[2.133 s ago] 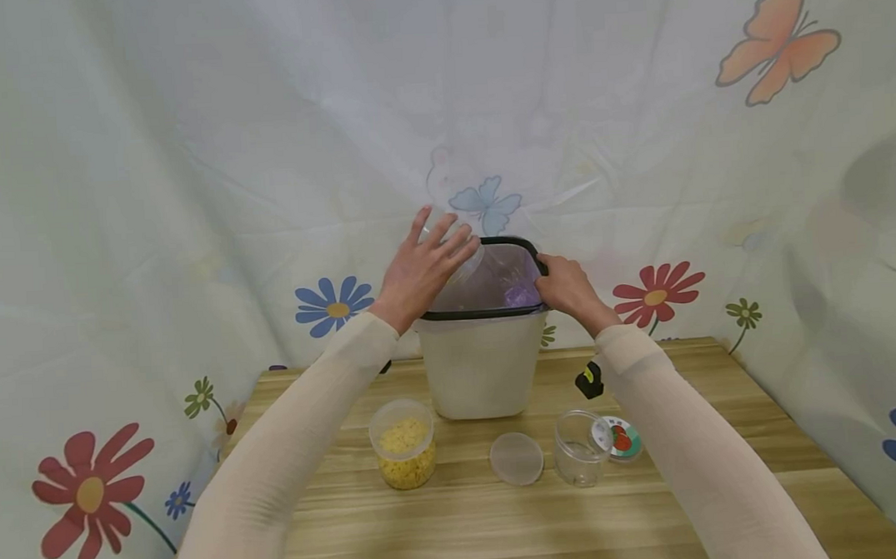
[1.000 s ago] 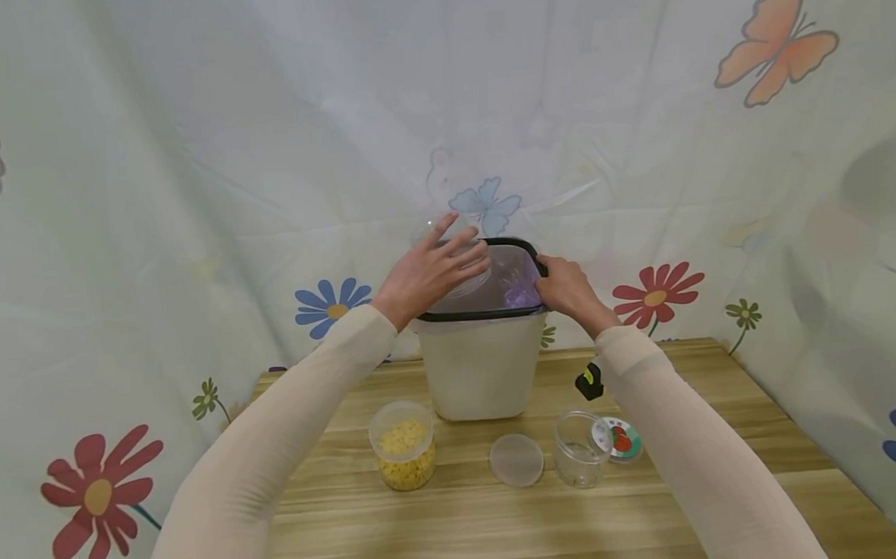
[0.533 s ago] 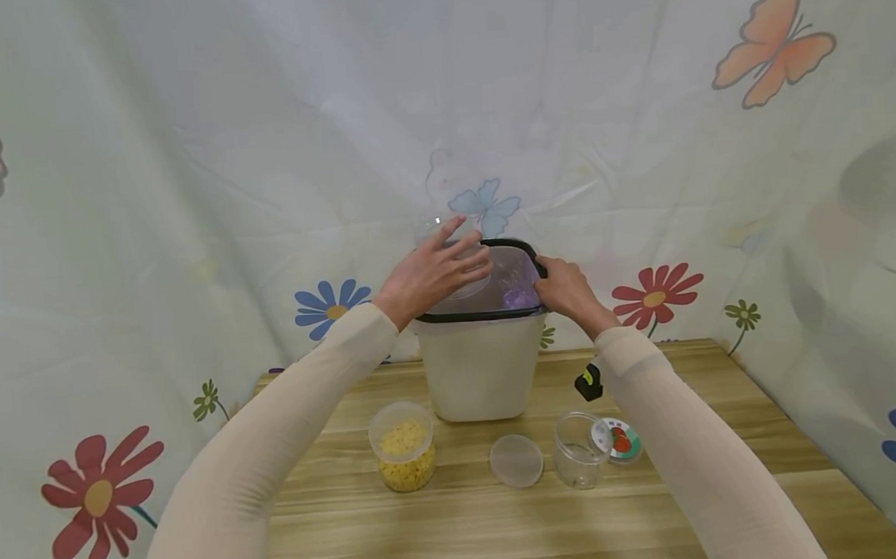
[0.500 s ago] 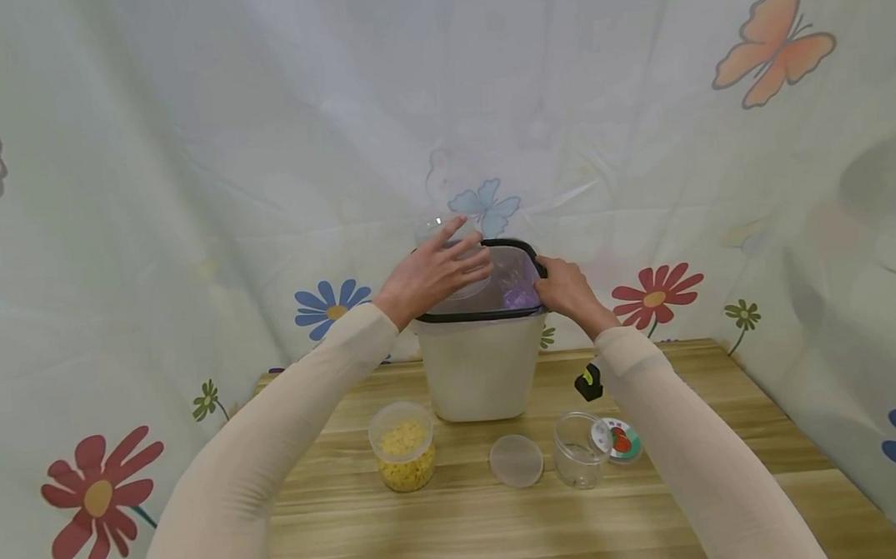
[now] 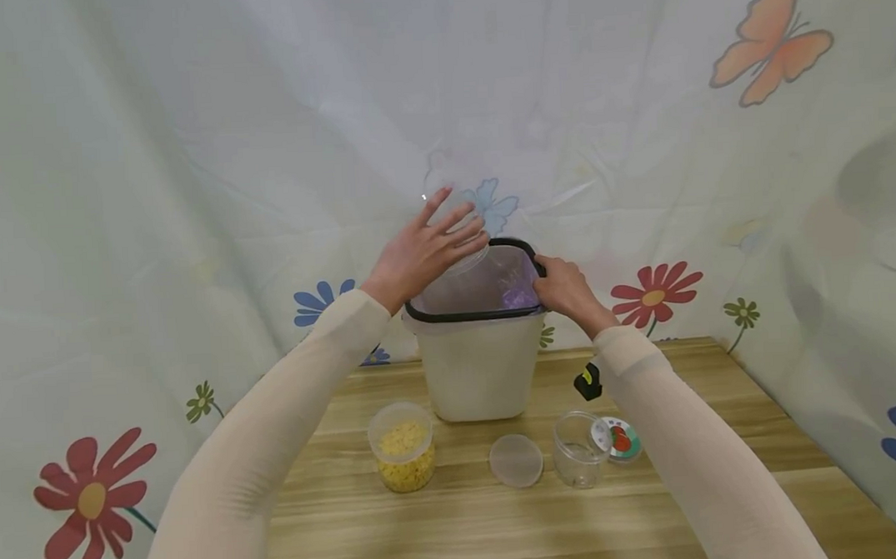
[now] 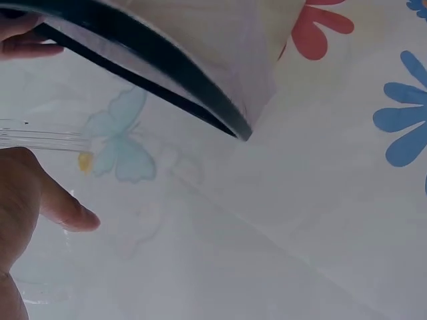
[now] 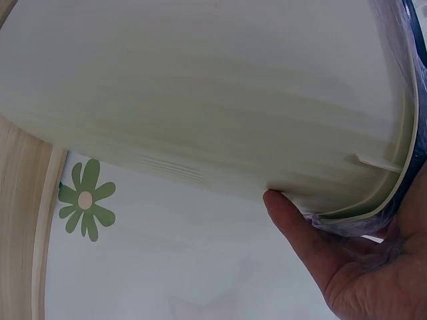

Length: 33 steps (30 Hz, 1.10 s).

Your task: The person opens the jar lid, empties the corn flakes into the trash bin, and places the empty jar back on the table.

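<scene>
My left hand (image 5: 431, 247) holds a clear plastic jar (image 5: 475, 260), mouth tipped down, above the left side of a cream trash can (image 5: 480, 370). In the left wrist view, a small yellow bit (image 6: 85, 162) shows at the jar's rim, and the thumb lies along its side. My right hand (image 5: 564, 289) grips the trash can's black rim (image 5: 480, 316) at the right, thumb on the outer wall in the right wrist view. A purple-tinted bag (image 5: 521, 295) lines the trash can. Most of the jar is behind my left fingers.
On the wooden table (image 5: 459, 529) stand a jar of yellow bits (image 5: 406, 469) and an open clear jar (image 5: 578, 466). Between them lies a translucent lid (image 5: 516, 460); a round printed lid (image 5: 628, 442) and a black-and-yellow object (image 5: 588, 382) are at the right.
My left hand has gone down toward the trash can with the jar, then risen again, fingers more spread. My right hand has stayed on the rim.
</scene>
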Motion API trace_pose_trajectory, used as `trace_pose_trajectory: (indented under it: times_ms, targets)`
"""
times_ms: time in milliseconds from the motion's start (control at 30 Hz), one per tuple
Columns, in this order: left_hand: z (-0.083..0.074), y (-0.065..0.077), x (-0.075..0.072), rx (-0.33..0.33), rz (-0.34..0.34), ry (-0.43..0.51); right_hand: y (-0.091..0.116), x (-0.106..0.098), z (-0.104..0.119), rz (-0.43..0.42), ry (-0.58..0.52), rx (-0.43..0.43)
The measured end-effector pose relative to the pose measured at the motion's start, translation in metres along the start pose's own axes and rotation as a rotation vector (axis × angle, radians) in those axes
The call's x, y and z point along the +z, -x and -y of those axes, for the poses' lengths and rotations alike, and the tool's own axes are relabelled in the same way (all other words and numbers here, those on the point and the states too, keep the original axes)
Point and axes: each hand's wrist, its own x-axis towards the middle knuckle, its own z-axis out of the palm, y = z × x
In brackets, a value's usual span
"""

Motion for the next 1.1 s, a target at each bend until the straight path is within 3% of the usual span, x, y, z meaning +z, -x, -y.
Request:
trace_pose_trajectory:
  times_ms: [100,233,333,467,733,800,1000,1100]
  targets:
    - [0.0,-0.002,0.0,0.026,0.001,-0.011,0.0,-0.001,0.001,-0.006,0.0,-0.003]
    - [-0.016,0.0,0.005,0.129,0.071,-0.019,0.0,0.0,0.001,-0.008,0.002,-0.004]
    - [-0.026,0.003,0.009,0.168,0.104,-0.023,0.0,0.001,0.002,-0.003,0.0,0.0]
    - [-0.022,0.005,0.01,0.127,0.081,-0.012,0.0,0.002,0.003,-0.009,0.003,-0.004]
    - [0.005,0.01,0.007,-0.072,0.011,0.068,0.001,0.001,0.006,-0.006,0.0,-0.005]
    - [0.005,0.01,0.007,-0.067,0.006,0.071,0.0,0.001,0.005,-0.008,0.001,-0.005]
    - [-0.015,0.012,0.01,0.072,0.054,0.061,0.0,0.001,0.003,-0.015,0.005,-0.004]
    - [-0.021,0.013,0.011,0.079,0.08,0.054,0.0,0.002,0.003,-0.01,-0.001,0.003]
